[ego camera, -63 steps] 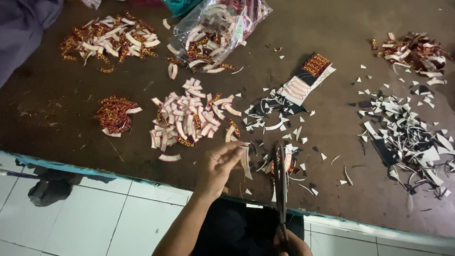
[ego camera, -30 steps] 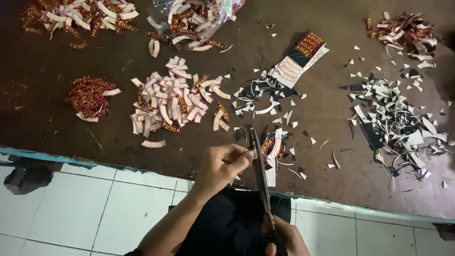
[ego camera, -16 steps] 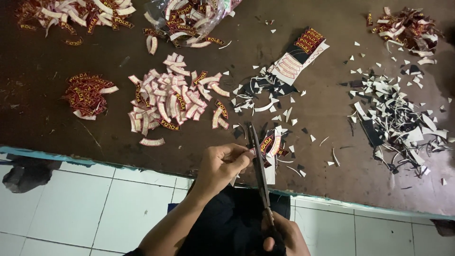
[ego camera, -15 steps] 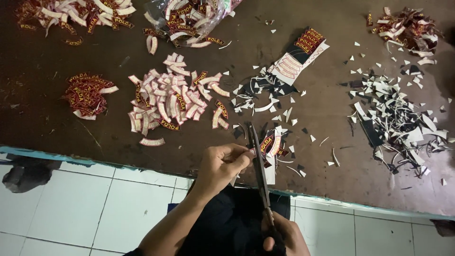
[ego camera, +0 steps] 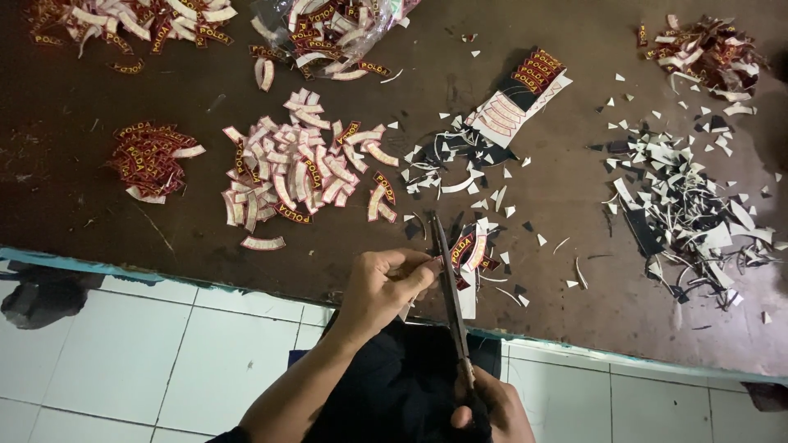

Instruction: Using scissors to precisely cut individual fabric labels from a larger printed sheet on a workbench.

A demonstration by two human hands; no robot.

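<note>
Left hand (ego camera: 384, 283) pinches a curved embroidered patch (ego camera: 465, 250) at the table's near edge, right hand (ego camera: 491, 410) grips scissors (ego camera: 450, 295); judged best: trim close along border, fingertips clear.

Right hand (ego camera: 484, 410) cut by bottom edge; only knuckles and thumb show, scissor handles buried in its grip. Scissors (ego camera: 450, 295) blades edge-on: whether parted or closed, cannot tell. Left hand (ego camera: 384, 283) fingertips pinch small piece against blades; piece mostly covered, shape unclear. Patch strip (ego camera: 469, 250) just beyond blades partly hidden behind them. Far from grip, plastic bag of patches (ego camera: 328, 29) and top-left patch pile (ego camera: 131, 20) cropped by top edge.
</note>
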